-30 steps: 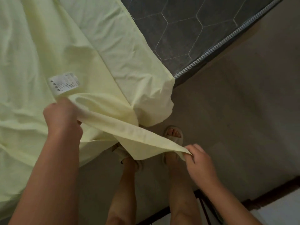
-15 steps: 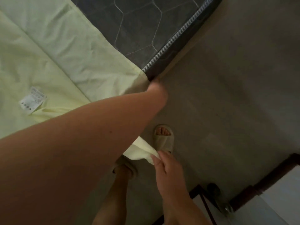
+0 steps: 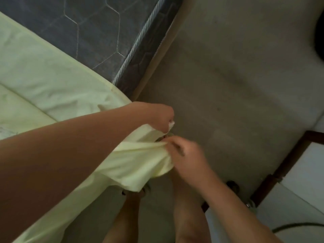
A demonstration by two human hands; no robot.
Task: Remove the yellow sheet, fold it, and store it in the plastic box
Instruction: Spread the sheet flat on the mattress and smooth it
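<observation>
The pale yellow sheet (image 3: 52, 85) lies over the left part of the dark grey mattress (image 3: 98, 28) and hangs off its near edge. My left hand (image 3: 157, 116) reaches across and grips a corner of the sheet beyond the mattress edge. Just below it, my right hand (image 3: 184, 155) pinches a bunched fold of the same sheet. The two hands are close together, with a loose flap of cloth hanging under them. The plastic box is not in view.
Grey concrete floor (image 3: 236, 85) fills the right side. The mattress corner with its corded edge (image 3: 133, 50) juts toward the hands. A dark wooden door frame (image 3: 287, 163) and a white surface sit at lower right. My legs and sandalled feet stand below the hands.
My left arm has swung across from the sheet's label side to the hanging corner. My right hand rose to meet it, so the cloth is now bunched between both hands.
</observation>
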